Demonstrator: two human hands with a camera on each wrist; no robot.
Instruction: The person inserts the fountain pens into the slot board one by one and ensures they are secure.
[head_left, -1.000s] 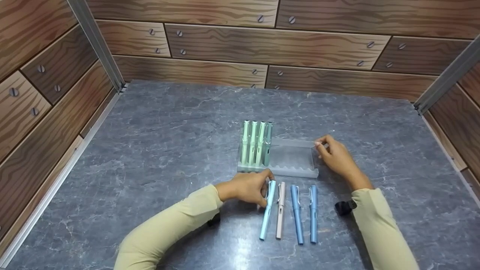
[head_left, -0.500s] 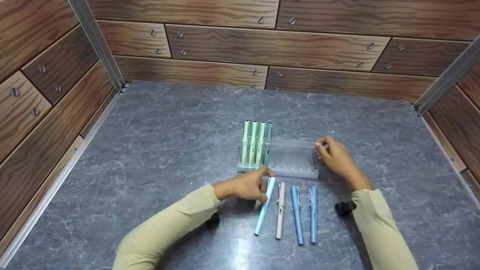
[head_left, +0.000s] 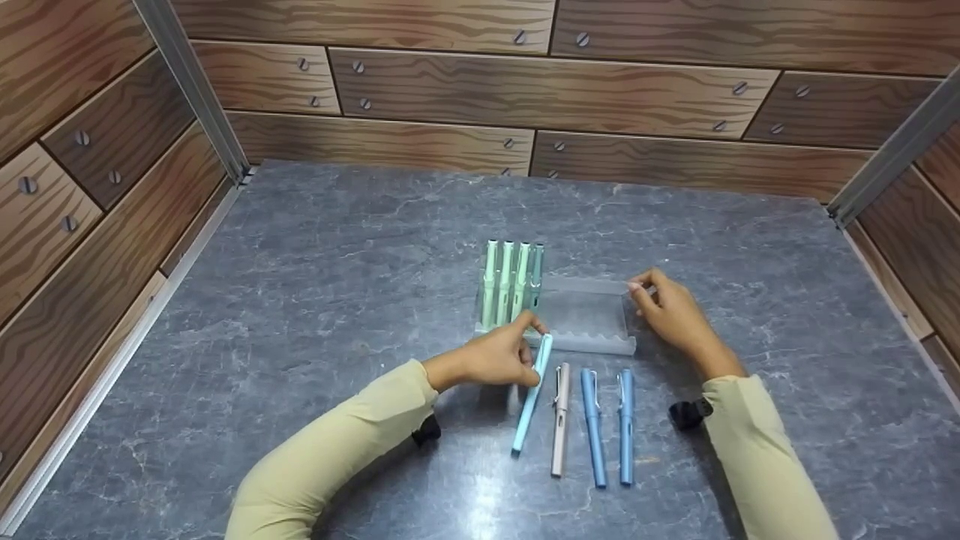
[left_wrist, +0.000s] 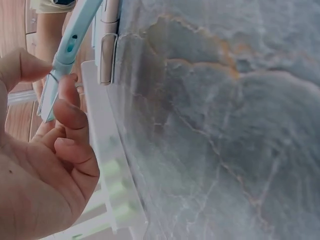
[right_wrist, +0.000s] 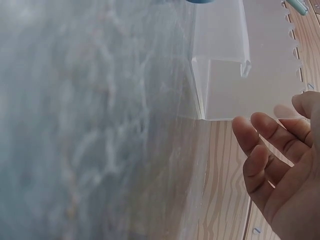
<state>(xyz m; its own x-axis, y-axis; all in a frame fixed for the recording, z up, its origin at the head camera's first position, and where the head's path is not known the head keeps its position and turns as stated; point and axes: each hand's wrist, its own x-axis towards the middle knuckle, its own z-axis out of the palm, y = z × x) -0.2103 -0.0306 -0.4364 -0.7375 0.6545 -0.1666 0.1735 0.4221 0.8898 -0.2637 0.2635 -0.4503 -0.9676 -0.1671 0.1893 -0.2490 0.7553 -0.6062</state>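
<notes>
My left hand (head_left: pixel 495 356) pinches a light blue fountain pen (head_left: pixel 531 409) near its capped end, between thumb and fingers. The pen slants, its capped end near the front lip of a clear pen stand (head_left: pixel 592 346). In the left wrist view the clip and small window of this pen (left_wrist: pixel 72 42) show. At the stand's back right corner, my right hand (head_left: pixel 673 315) pinches the edge; in the right wrist view one fingertip shows through the clear plate (right_wrist: pixel 270 75). Several green pens (head_left: pixel 505 289) stand side by side in the stand's left slots, partly hidden by my left hand.
On the table (head_left: pixel 337 247), in front of the stand, lie a grey-pink pen (head_left: pixel 560 427) and two blue pens, the left one (head_left: pixel 594 431) and the right one (head_left: pixel 627 431). Wood-patterned panels (head_left: pixel 450 82) wall in the back and sides.
My left hand has lifted the light blue pen and carried it away from me, toward the stand's front lip. The right hand has stayed at the stand's corner.
</notes>
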